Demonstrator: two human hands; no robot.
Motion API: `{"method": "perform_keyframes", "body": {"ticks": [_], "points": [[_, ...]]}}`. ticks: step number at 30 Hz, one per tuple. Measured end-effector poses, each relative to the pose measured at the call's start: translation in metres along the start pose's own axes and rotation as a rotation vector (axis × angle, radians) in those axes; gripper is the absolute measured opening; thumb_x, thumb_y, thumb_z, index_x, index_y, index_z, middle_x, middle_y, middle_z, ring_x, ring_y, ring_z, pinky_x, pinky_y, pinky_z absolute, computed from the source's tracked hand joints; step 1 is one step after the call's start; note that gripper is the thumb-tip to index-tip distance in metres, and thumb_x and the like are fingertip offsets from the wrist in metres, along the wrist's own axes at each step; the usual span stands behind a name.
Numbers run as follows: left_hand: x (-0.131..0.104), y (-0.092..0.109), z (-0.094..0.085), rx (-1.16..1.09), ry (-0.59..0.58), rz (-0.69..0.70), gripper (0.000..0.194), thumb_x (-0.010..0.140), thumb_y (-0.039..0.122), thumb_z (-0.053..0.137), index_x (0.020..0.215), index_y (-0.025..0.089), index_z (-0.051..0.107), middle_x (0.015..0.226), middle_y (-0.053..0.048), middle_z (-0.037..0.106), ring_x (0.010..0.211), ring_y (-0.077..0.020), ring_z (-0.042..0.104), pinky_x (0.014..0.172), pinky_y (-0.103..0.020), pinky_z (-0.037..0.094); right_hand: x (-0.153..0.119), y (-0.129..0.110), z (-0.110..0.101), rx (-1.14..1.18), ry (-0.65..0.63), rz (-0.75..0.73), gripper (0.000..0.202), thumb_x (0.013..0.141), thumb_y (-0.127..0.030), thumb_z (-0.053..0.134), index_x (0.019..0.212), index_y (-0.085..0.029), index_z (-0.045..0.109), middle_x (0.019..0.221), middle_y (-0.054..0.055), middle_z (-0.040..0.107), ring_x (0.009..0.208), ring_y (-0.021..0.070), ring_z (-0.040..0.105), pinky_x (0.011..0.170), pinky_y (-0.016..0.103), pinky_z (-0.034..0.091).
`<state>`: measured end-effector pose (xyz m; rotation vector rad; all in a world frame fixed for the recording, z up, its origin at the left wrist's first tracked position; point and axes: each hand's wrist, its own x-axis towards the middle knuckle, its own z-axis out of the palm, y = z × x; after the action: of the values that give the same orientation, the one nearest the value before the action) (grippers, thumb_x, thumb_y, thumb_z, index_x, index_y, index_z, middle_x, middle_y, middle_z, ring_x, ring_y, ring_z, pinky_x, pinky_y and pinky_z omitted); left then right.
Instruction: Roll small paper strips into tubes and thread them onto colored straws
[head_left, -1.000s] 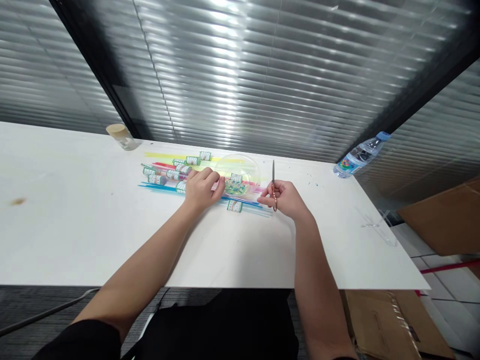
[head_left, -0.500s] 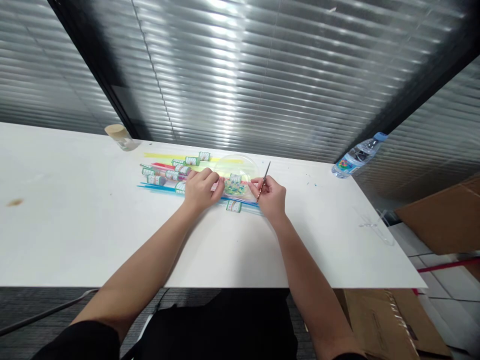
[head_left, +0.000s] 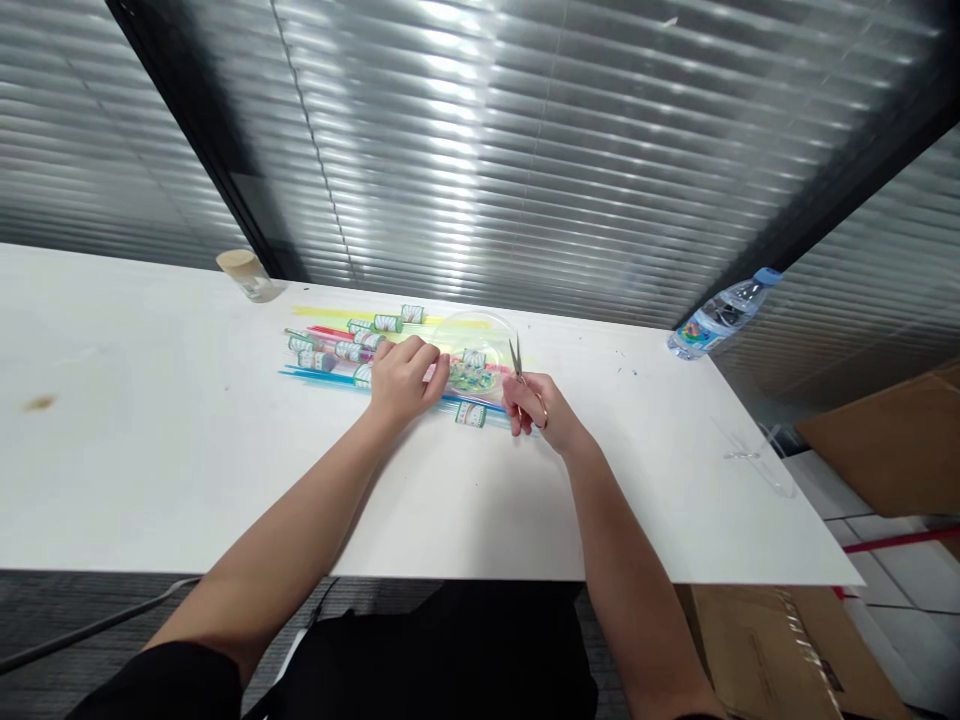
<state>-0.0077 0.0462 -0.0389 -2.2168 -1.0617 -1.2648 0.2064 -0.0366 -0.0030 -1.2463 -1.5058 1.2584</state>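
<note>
My right hand grips small scissors by their handle loops, with the blades slightly apart and pointing away from me. My left hand is closed, knuckles up, over thin coloured sticks; what its fingertips pinch is hidden. Between the hands stands a clear round bowl holding small green, blue and yellow bits. Blue sticks run beneath my left hand. Red sticks and yellow sticks lie behind them, several with printed paper labels. Another label lies in front of the bowl.
A water bottle with a blue cap stands at the table's right edge. A jar with a beige lid is at the back left. Clear plastic strips lie at the right. Tiny scraps dot the white table.
My right hand has drawn slightly toward me and turned. Its scissors, earlier lying back along the hand, now point away with blades parted. My left hand stays in place.
</note>
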Motion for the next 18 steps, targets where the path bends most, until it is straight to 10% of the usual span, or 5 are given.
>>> {"method": "perform_keyframes", "body": {"ticks": [18], "points": [[0.0011,-0.0014,-0.0032,-0.142,0.080,0.193,0.015,0.082,0.019,0.055,0.068,0.021,0.050,0.060,0.001,0.054,0.056,-0.0157,0.049,0.061,-0.034,0.030,0.0019,-0.0017,0.0042,-0.039,-0.054,0.081,0.055,0.084,-0.064,0.058,0.058,-0.019,0.042,0.047,-0.006,0.039,0.043,0.0072,0.044,0.047,0.023,0.032]]}}
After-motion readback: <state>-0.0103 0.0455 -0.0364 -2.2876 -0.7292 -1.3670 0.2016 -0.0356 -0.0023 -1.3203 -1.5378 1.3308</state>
